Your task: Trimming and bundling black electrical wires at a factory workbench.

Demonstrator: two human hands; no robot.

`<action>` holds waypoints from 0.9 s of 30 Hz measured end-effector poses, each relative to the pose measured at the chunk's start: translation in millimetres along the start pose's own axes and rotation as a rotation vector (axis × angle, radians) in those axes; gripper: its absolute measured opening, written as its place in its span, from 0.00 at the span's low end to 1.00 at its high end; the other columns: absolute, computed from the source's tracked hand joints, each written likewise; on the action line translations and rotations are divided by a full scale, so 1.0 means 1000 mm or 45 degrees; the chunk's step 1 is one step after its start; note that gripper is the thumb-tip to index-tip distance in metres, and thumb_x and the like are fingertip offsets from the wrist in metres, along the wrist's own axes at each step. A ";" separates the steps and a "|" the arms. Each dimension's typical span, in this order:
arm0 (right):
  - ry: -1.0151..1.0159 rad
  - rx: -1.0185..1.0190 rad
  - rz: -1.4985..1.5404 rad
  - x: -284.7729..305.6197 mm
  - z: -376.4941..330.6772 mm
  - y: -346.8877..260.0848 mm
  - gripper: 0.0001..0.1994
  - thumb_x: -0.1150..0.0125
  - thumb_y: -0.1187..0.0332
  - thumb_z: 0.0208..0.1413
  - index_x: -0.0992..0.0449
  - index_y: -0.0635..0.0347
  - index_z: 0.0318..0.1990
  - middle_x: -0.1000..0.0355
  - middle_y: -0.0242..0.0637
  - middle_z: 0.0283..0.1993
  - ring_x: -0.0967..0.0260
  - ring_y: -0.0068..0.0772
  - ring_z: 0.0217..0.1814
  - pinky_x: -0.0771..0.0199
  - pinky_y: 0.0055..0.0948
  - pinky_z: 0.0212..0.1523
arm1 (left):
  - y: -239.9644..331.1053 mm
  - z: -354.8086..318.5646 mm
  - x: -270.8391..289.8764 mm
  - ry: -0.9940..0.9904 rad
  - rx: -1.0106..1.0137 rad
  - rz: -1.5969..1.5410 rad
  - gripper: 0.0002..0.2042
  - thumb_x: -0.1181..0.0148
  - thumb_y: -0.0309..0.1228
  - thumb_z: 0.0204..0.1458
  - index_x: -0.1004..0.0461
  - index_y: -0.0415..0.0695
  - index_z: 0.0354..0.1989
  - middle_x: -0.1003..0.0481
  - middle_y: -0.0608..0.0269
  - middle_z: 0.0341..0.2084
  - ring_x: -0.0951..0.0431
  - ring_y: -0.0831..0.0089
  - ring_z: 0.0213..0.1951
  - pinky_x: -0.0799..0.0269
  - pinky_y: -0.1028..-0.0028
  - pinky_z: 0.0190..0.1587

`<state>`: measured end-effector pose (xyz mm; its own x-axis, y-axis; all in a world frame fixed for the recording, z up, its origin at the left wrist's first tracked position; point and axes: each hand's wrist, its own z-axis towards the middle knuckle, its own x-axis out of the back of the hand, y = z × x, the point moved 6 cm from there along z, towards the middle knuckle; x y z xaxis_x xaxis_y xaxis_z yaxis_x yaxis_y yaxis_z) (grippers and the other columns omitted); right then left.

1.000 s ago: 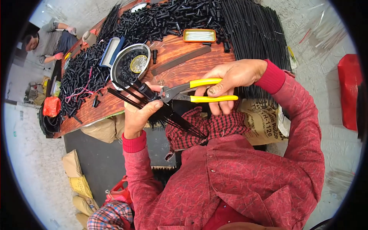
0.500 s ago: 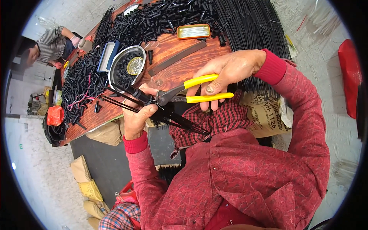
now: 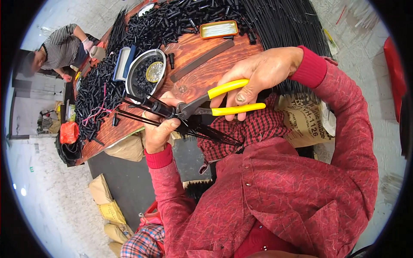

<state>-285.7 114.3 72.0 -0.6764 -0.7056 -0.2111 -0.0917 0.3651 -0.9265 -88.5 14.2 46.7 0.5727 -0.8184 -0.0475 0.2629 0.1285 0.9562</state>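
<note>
My left hand (image 3: 157, 136) is closed around a black tubular piece (image 3: 164, 109) and a bundle of thin black rods (image 3: 211, 134) that trails toward my lap. In my right hand (image 3: 269, 71) is a pair of cutting pliers (image 3: 227, 88) with yellow handles, which stand apart. The jaws of the pliers meet the end of the black piece beside my left fingers, where a bit of thin bright wire shows. Exactly what lies between the jaws is too small to tell.
On the reddish wooden table (image 3: 193, 53) are heaped black tubular parts (image 3: 97, 92), a metal bowl (image 3: 162, 79) holding a small round tin (image 3: 154, 72), a yellow tin of pale pins (image 3: 218, 29), a flat dark bar (image 3: 202, 60) and long black rods (image 3: 288, 26). Another person (image 3: 64, 47) works far left.
The whole view has shifted slightly, so most things appear farther right. Both hands keep their grips, and the pliers stay at the end of the black piece.
</note>
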 end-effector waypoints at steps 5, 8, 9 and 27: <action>-0.005 -0.002 -0.034 0.002 0.000 0.002 0.27 0.43 0.62 0.62 0.39 0.68 0.63 0.27 0.50 0.51 0.25 0.37 0.48 0.24 0.34 0.49 | 0.001 0.004 -0.002 -0.022 -0.024 -0.005 0.20 0.29 0.38 0.43 0.24 0.34 0.38 0.28 0.60 0.31 0.28 0.72 0.35 0.33 0.74 0.39; 0.019 -0.010 -0.059 0.003 0.003 0.001 0.28 0.42 0.58 0.61 0.38 0.66 0.63 0.27 0.46 0.48 0.25 0.32 0.45 0.22 0.30 0.44 | -0.003 0.004 0.005 -0.037 -0.028 -0.022 0.20 0.29 0.38 0.43 0.24 0.35 0.37 0.29 0.59 0.32 0.29 0.71 0.36 0.34 0.74 0.40; 0.018 -0.010 -0.057 0.002 0.004 0.002 0.28 0.42 0.58 0.61 0.38 0.66 0.63 0.27 0.46 0.48 0.25 0.32 0.45 0.22 0.30 0.44 | -0.003 0.003 0.005 -0.037 -0.025 -0.022 0.20 0.29 0.38 0.43 0.24 0.35 0.37 0.29 0.59 0.32 0.29 0.71 0.36 0.34 0.74 0.40; 0.296 0.140 -0.025 -0.020 0.016 0.028 0.19 0.56 0.52 0.68 0.32 0.61 0.47 0.36 0.27 0.20 0.42 0.13 0.15 0.41 0.18 0.15 | -0.005 -0.003 0.013 0.268 -0.052 0.073 0.19 0.31 0.35 0.44 0.25 0.31 0.37 0.27 0.60 0.31 0.26 0.74 0.33 0.32 0.76 0.38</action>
<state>-263.0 129.1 45.9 -0.8264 -0.5485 -0.1275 -0.0346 0.2755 -0.9607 -80.6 4.8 40.2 0.7357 -0.6750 -0.0565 0.2540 0.1975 0.9468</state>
